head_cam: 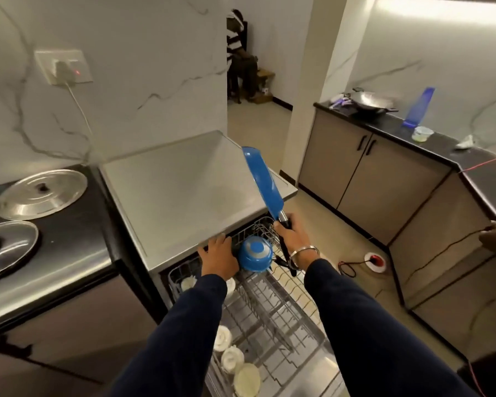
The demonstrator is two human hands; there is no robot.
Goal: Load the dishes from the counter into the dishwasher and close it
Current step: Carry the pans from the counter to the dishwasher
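Up over the pulled-out dishwasher rack [272, 305], a blue frying pan [262, 181] stands on edge, tilted, its black handle gripped in the curled fingers of the right hand [294, 239]. Beside it, an upturned blue saucepan [254, 256] sits at the back of the rack, and the left hand [219, 257] rests against it with fingers spread and fairly straight, gripping nothing. White cups [232, 358] line the rack's left side, and two steel lids [40, 193] lie on the dark counter [78, 239] well to the left.

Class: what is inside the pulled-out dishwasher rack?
In the rack: an upturned blue pot and white cups along its left side. The sleeves cover parts of it.
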